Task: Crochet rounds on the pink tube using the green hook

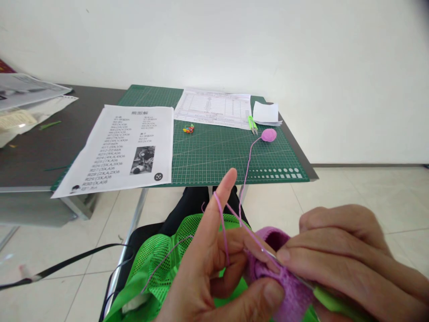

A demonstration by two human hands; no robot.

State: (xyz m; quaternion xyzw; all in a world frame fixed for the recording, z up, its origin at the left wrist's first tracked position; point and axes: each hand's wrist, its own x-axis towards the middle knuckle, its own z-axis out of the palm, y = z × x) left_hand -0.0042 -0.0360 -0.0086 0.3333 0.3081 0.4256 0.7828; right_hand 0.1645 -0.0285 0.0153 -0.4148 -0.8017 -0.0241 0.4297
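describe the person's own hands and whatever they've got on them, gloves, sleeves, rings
The left hand and right hand are both bare: no gloves, and no ring, watch or sleeve shows on either. The wrists are mostly out of frame, so any cuffs further up can't be judged. No markings stand out.

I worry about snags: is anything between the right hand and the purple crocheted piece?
Nothing visible blocks it. The right hand holds a green-handled metal hook against the purple crocheted piece in the left hand; thin purple yarn slants from the left forefinger to the hook.
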